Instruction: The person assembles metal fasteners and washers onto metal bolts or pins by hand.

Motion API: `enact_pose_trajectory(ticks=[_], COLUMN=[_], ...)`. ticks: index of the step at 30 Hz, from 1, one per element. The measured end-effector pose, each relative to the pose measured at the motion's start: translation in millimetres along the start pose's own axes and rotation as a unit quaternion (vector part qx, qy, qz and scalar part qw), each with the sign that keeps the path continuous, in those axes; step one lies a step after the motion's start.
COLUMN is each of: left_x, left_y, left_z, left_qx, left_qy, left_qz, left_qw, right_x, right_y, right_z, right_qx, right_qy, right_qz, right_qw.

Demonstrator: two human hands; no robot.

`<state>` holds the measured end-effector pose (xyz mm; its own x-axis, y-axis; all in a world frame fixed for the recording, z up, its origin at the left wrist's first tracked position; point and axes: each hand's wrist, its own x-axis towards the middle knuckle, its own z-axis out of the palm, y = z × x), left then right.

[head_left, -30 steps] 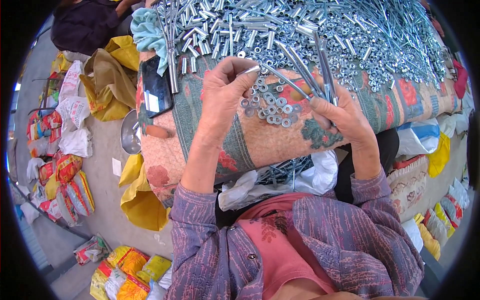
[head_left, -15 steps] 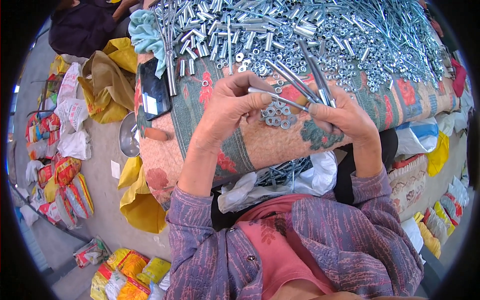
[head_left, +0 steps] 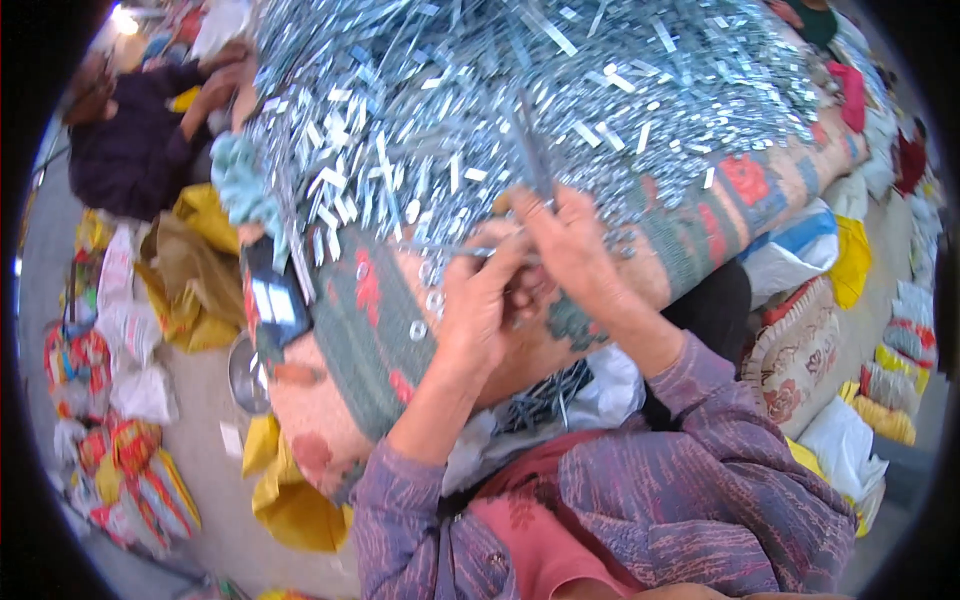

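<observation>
Motion blurs the view. Low over the near part of a patterned cloth (head_left: 335,390), my two hands are close together. My left hand (head_left: 485,295) is closed, with a thin metal rod (head_left: 455,249) between thumb and fingers, pointing left. My right hand (head_left: 575,240), just right of it, grips a bundle of metal rods (head_left: 533,150) that stick up and away from me. Loose washers and nuts (head_left: 418,328) lie on the cloth left of my left hand. Beyond the hands spreads a large heap of shiny metal sleeves, nuts and rods (head_left: 450,110).
At the left edge of the cloth lie a phone (head_left: 280,308), a light-blue rag (head_left: 243,185) and a brown handle-like piece (head_left: 297,374). A metal bowl (head_left: 245,375) and yellow sacks (head_left: 295,495) are beside it. Another person (head_left: 135,150) sits at the far left.
The view has shifted, so the cloth and heap appear lower and more to the left. My hands have come closer together, and the single rod has turned to point left.
</observation>
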<state>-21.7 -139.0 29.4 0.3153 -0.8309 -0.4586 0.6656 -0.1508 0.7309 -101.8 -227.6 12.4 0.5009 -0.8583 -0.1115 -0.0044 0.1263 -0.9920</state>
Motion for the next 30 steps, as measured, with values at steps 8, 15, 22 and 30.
enact_pose_trajectory(ticks=[8, 15, 22, 30], left_x=[75, 79, 58, 42], left_y=[51, 64, 69, 33], left_z=[-55, -55, -64, -71], left_qx=[0.518, 0.694, 0.151, -0.241], left_qy=[0.169, 0.201, 0.024, -0.050], left_qz=[0.335, 0.260, 0.084, -0.002], left_qw=[0.769, 0.640, 0.985, 0.969], right_x=[-7, -9, -22, -23], right_y=[-12, -2, -12, -9], right_z=[-21, -27, -21, -15], right_qx=[0.025, 0.054, 0.000, -0.058], right_qy=[-0.113, -0.134, -0.182, -0.233], right_qz=[0.008, 0.064, 0.038, 0.018], right_qw=[0.993, 0.987, 0.983, 0.971])
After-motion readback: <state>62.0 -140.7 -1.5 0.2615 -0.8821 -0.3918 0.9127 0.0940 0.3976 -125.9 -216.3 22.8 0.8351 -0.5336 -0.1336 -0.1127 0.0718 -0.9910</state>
